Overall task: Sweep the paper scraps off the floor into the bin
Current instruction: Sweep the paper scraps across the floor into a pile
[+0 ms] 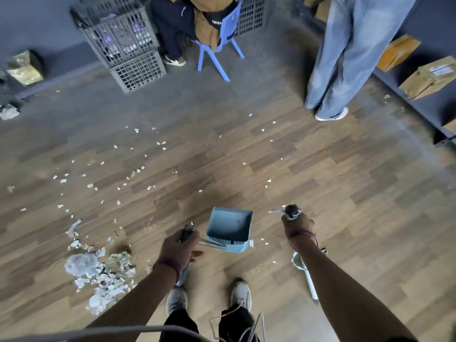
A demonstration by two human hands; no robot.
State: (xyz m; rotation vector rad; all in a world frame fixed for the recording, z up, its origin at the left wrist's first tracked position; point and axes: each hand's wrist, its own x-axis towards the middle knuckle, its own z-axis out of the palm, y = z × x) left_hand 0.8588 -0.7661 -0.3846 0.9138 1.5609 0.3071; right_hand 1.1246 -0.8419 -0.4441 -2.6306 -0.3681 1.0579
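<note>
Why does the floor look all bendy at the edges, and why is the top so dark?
Head view: the wide lens bows the floor planks and tilts the crates near the edges. Head view: dim along the far wall, brighter mid-floor, no glare. Head view: the paper scraps, the dustpan and the broom look a bit soft.

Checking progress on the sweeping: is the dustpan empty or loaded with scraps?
Empty, as far as shows: the dustpan has a bare blue inside, while paper scraps lie piled on the floor to its left.
</note>
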